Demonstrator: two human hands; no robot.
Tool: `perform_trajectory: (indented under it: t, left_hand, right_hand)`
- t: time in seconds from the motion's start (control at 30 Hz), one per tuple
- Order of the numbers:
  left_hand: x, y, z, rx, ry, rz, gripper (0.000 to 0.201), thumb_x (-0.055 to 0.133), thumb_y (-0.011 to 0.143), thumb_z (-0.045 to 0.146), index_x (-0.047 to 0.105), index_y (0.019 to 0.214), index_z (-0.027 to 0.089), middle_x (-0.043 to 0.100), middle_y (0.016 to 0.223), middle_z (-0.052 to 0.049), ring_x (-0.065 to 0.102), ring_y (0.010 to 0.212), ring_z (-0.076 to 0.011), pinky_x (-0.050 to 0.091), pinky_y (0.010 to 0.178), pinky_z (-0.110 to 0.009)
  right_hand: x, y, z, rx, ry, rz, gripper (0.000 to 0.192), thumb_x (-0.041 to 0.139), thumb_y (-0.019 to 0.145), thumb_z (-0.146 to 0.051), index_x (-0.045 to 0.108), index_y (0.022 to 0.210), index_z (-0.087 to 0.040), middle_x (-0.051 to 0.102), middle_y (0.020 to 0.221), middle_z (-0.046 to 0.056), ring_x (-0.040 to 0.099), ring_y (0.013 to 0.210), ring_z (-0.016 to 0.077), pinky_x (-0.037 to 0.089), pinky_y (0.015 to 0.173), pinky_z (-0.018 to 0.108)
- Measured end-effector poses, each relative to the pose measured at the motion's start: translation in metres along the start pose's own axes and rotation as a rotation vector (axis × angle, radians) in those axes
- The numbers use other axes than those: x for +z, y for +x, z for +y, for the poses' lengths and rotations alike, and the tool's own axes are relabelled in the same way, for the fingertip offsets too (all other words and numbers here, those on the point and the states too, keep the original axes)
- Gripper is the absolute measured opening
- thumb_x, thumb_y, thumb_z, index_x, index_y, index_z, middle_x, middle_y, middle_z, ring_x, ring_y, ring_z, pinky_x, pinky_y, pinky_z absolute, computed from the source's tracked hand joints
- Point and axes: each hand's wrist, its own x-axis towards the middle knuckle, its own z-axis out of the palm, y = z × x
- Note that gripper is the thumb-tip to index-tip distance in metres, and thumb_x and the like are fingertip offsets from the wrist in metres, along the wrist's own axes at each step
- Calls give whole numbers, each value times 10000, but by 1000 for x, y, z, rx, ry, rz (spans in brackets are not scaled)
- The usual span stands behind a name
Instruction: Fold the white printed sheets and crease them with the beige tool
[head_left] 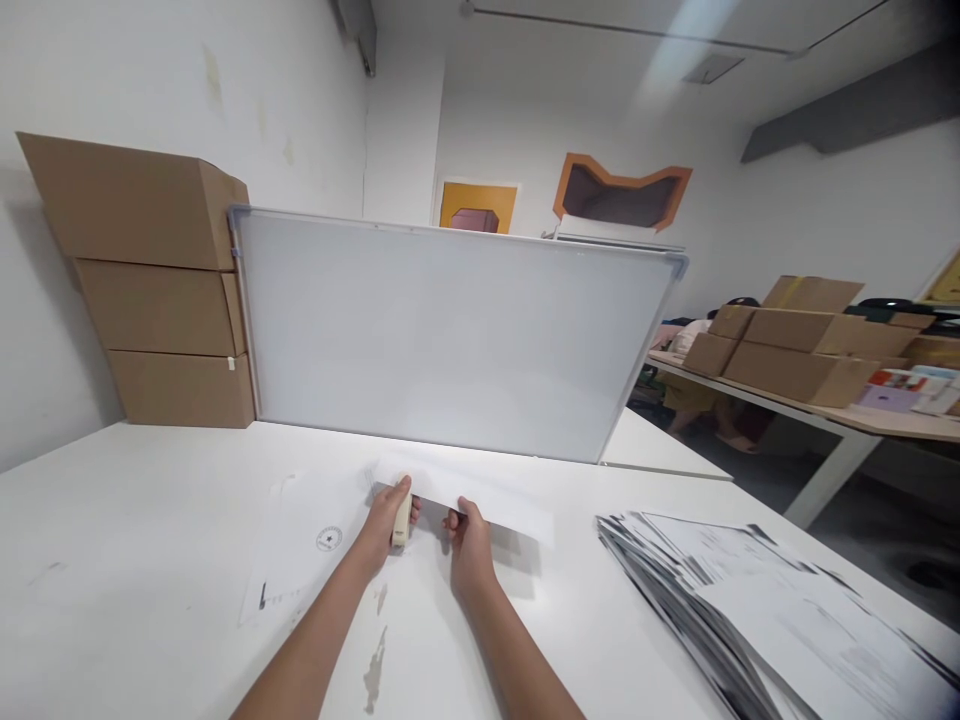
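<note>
Sheet of paper held just above the white surface, in front of the whiteboard. Right hand grip closed on its near edge; left hand grip closed around a beige stapler at the sheet's left end. Stamped sheet lies left; paper stack right.

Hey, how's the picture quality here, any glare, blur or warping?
Head view: soft glare low on the whiteboard; the paper stack at lower right smears with blur; straight edges bow from wide-angle distortion; both hands stay fairly sharp, casting faint shadows.
</note>
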Motion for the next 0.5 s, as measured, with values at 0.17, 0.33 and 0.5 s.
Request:
perform_trajectory:
  t: [0.17,0.33,0.5]
  left_hand:
    - [0,1,-1,21,0,-7,572,710,587,687,618,591,122,591,522,-34,508,452,-88,398,457,-207]
    - [1,-2,2,11,15,-7,585,700,575,702,613,603,124,569,499,-24,496,446,-95,354,424,-211]
    - [2,-4,4,-4,35,5,620,686,536,748,595,610,139,557,486,-10,486,456,-95,334,421,-206]
  right_hand:
    - [0,-1,-1,-13,-1,-3,359,527,753,-383,428,449,-218,397,439,-26,411,484,129,322,509,274]
    - [0,0,0,-13,-7,-9,376,535,739,-403,422,433,-215,389,432,-24,423,501,131,316,516,269]
    - [0,1,-1,-18,-12,-13,381,532,732,-404,431,419,-212,374,422,-25,443,531,135,328,542,262]
